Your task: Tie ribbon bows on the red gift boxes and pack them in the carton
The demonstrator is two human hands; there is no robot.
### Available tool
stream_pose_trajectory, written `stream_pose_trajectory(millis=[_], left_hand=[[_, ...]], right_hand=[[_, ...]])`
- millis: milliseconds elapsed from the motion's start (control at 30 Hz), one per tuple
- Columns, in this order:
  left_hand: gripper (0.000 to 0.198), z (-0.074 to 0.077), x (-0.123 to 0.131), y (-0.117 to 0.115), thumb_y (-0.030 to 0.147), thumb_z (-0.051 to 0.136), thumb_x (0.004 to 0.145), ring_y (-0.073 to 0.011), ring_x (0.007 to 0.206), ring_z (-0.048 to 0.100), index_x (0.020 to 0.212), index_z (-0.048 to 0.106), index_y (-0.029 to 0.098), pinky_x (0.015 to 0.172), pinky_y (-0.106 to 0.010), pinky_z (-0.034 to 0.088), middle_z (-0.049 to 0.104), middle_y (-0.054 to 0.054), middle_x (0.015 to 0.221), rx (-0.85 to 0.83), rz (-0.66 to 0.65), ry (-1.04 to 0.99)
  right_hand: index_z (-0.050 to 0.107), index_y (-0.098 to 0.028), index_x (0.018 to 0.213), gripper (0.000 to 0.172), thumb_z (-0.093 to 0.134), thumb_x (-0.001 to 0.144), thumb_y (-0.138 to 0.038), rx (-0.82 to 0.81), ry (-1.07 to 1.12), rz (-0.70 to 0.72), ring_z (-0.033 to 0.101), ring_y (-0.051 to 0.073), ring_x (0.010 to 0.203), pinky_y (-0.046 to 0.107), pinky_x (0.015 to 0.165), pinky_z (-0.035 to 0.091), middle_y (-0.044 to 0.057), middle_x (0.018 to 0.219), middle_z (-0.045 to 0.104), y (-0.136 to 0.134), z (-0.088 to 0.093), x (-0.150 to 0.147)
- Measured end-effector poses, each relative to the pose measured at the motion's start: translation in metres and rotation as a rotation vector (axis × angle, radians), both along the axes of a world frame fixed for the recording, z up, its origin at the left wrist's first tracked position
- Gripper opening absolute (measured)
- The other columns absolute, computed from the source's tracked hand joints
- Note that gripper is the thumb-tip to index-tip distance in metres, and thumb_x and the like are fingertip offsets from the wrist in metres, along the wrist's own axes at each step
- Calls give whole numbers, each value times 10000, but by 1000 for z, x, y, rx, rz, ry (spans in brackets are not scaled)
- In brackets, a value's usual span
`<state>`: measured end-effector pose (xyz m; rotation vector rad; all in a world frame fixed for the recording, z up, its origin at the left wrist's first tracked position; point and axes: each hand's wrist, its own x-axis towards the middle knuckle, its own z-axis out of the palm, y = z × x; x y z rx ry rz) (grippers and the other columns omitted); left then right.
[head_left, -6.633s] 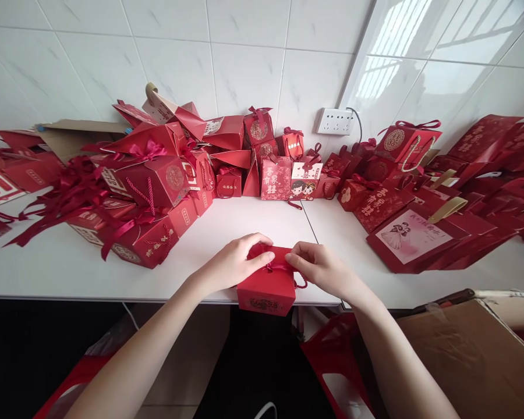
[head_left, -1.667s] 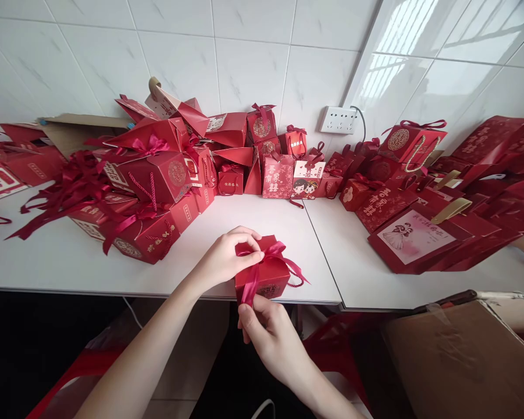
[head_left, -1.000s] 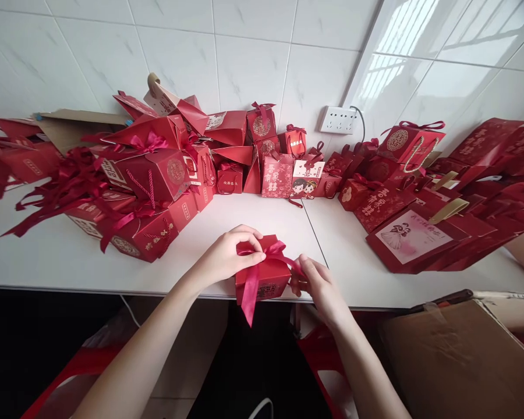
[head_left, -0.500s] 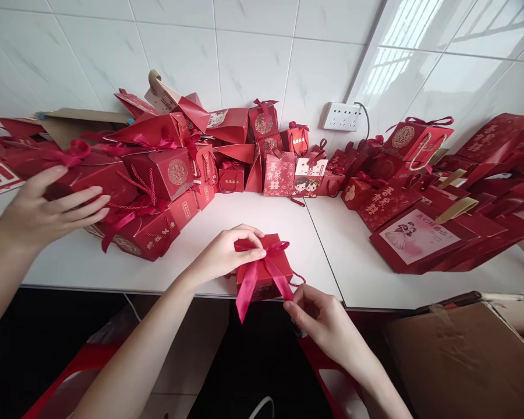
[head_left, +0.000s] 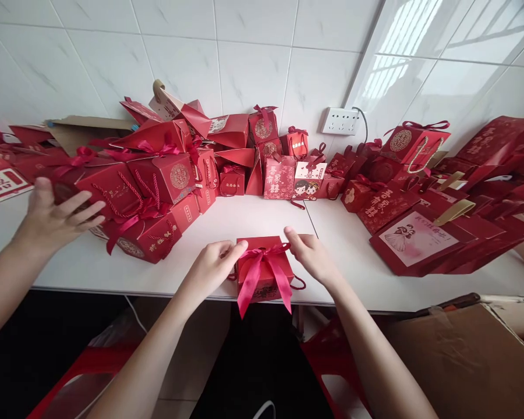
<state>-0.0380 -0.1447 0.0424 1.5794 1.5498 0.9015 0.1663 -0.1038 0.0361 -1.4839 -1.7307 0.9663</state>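
Note:
A small red gift box point(head_left: 262, 244) with a dark printed front sits at the table's front edge. Across its top lies a pink-red ribbon bow point(head_left: 264, 254), its two tails hanging down the front. My left hand point(head_left: 213, 265) is closed at the box's left side, thumb and finger pinching the bow's left loop. At the other side, my right hand point(head_left: 310, 256) has curled fingers at the end of the right loop; its thumb points up, and the exact contact is partly hidden. Twisted red cord handles point(head_left: 299, 283) stick out from the box's sides.
Stacked red gift boxes point(head_left: 157, 174) stand on the left, where another person's open hand point(head_left: 56, 215) hovers. More boxes line the tiled wall below a power strip point(head_left: 341, 121). Red gift bags point(head_left: 419, 238) crowd the right. A cardboard carton point(head_left: 463, 355) stands below the table's right edge.
My right hand has let go of the right ribbon tail and moved up to the right loop. My left hand has shifted left from the knot to the left loop. The other person's hand has opened.

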Motion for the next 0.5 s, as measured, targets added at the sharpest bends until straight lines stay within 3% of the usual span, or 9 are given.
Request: stream_pose_trajectory(millis=[67,200,367,500], left_hand=[[438,0,0,0,544,466,827,-102,531,346,601,324,196,524,-224,273,296,53,567,29,-18,-29],[371,-4,-4,3,493,503,816,-99,549,359,633,386,193,538,-220,307,332,52,603,30,-70,-130],[347,-8,-2,9,422,552,758,-85,521,326,585,366,186,512,-218,297,326,52,577,-102,-105,-390],[330,-10,3,8,366,565,717,-76,514,293,560,339,184,489,-211,266,298,53,571,-112,-60,-477]], right_hand=[[279,-203,534,540,438,817,-635,12,5,54,227,85,498,256,486,203,-49,516,254,0,-2,-8],[338,-196,555,447,444,840,-525,74,119,89,275,89,519,243,497,226,-46,542,314,-6,-8,-9],[346,-202,584,434,472,838,-530,59,366,60,296,86,510,231,492,252,-52,547,336,-14,-19,-8],[360,-205,598,430,485,847,-532,73,444,30,311,84,486,225,471,264,-55,540,347,-20,-30,-10]])
